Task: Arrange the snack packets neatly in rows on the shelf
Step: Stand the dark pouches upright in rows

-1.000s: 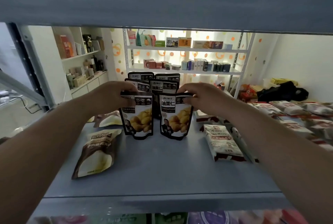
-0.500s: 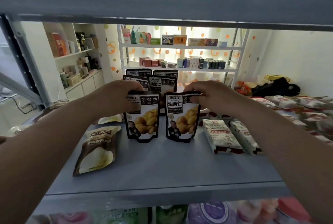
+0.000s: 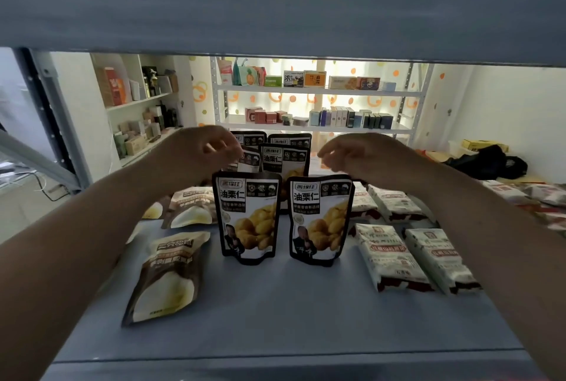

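Two black-and-white chestnut pouches stand upright side by side on the grey shelf (image 3: pixel 275 313): the left pouch (image 3: pixel 247 218) and the right pouch (image 3: pixel 318 221). More pouches of the same kind (image 3: pixel 283 155) stand in rows behind them. My left hand (image 3: pixel 199 151) hovers above the left pouch with fingers loosely curled, holding nothing. My right hand (image 3: pixel 355 154) hovers above the right pouch the same way, clear of its top edge.
Brown-and-cream packets (image 3: pixel 167 276) lie flat on the left, another (image 3: pixel 191 207) behind. White packets with red print (image 3: pixel 390 258) lie in rows on the right. The shelf above (image 3: pixel 275 7) hangs low overhead. A black bag (image 3: pixel 487 161) sits far right.
Both hands have let go of the tops of the two front pouches and lifted slightly. The pouches now stand on their own.
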A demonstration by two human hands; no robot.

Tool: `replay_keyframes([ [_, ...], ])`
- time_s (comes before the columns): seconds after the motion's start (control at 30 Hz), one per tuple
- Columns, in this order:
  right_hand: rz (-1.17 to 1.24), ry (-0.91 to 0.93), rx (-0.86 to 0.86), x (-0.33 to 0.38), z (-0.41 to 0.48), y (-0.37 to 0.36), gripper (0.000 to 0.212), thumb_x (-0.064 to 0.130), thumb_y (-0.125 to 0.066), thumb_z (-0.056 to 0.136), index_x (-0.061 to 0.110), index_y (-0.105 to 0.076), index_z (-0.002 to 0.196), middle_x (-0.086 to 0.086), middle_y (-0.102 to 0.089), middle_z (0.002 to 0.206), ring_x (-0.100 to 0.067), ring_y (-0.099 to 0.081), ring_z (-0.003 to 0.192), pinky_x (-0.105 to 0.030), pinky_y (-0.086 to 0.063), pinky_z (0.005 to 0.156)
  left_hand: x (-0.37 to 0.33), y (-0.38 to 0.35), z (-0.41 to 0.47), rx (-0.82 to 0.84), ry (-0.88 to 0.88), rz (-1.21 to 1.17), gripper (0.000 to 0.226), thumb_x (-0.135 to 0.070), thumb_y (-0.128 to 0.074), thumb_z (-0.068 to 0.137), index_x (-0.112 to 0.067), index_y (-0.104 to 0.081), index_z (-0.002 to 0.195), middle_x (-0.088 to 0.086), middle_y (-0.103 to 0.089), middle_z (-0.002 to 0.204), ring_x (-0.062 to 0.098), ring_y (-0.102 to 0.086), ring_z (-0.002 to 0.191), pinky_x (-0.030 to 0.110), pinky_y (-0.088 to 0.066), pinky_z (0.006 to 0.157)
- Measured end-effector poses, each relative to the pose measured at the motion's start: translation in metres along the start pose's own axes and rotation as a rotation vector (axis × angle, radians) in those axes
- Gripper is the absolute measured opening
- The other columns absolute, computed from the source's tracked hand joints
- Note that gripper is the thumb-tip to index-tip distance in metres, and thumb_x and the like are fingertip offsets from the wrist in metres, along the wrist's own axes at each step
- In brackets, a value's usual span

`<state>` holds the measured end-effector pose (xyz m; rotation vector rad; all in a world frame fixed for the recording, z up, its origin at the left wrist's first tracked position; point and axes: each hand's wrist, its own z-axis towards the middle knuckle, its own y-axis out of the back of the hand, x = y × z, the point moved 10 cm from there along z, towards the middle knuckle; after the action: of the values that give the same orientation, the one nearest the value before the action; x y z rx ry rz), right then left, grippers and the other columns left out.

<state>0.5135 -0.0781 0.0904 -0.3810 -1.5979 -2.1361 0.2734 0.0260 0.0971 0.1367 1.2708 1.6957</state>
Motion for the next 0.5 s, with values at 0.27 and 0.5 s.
replay_keyframes([
  [0.27,-0.217,-0.012,0.055,-0.005,0.1,-0.014,0.041,0.046,-0.064,0.091,0.031,-0.056,0.129,0.009,-0.062,0.115,-0.003,-0.057,0.083,-0.022,-0.041,0.06,0.033,-0.02,0.059,0.138,-0.096,0.272,0.05,-0.025,-0.073,0.083,-0.029,-0.055,0.131,-0.002,-0.06,0.126,0.014,-0.057,0.109,0.025,-0.048,0.08],
  [0.5,-0.41,0.088,0.157,-0.004,0.119,-0.046,0.029,0.024,-0.065,0.093,0.024,-0.066,0.122,0.009,-0.06,0.103,-0.005,-0.049,0.079,-0.017,-0.031,0.059,0.05,-0.031,0.076,0.139,-0.056,0.246,0.027,-0.024,-0.074,0.081,-0.044,-0.067,0.096,-0.024,-0.061,0.088,-0.004,-0.06,0.082,0.019,-0.045,0.072],
])
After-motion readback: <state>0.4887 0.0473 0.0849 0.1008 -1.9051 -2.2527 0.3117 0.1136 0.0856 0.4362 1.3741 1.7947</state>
